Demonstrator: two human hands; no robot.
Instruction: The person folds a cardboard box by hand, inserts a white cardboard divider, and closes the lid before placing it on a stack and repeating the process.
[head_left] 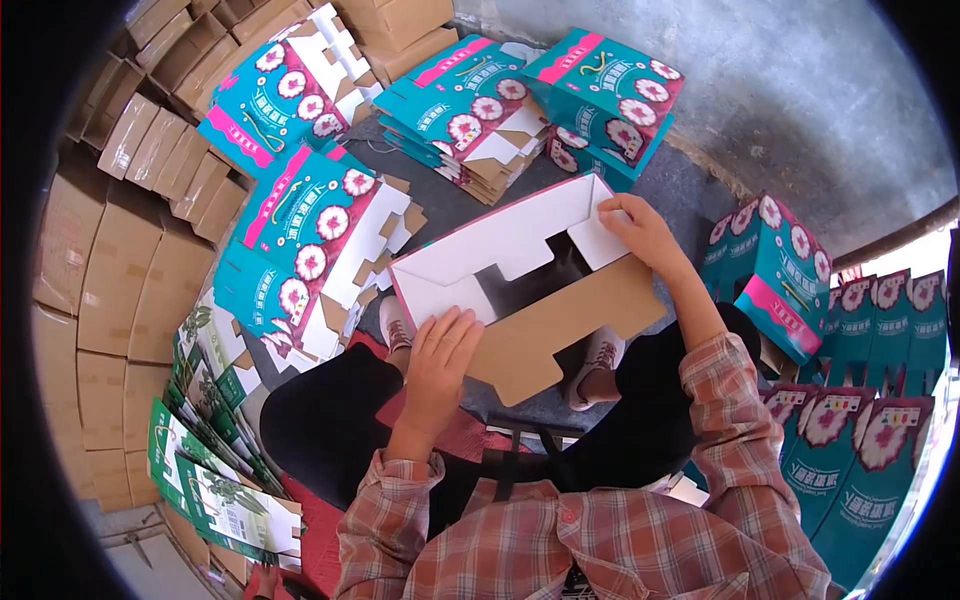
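Note:
An open cardboard carton point(560, 345) with white flaps and a brown flap lies tilted between my knees. Dark gaps show between its flaps. My left hand point(438, 355) rests over its near left corner, fingers together on a white flap, thumb side hidden. At the far right end, my right hand point(638, 232) grips the edge of the white end flap, with its fingers curled over it. The printed outside of the carton is mostly turned away.
Flat teal printed cartons lie in stacks at the left point(290, 250) and at the back point(455, 105). Formed teal boxes stand back right point(610, 85) and right point(785, 270), with rows of teal bags point(870, 480) lower right. Brown boxes point(120, 260) wall the left; green-white cartons point(230, 500) lie below.

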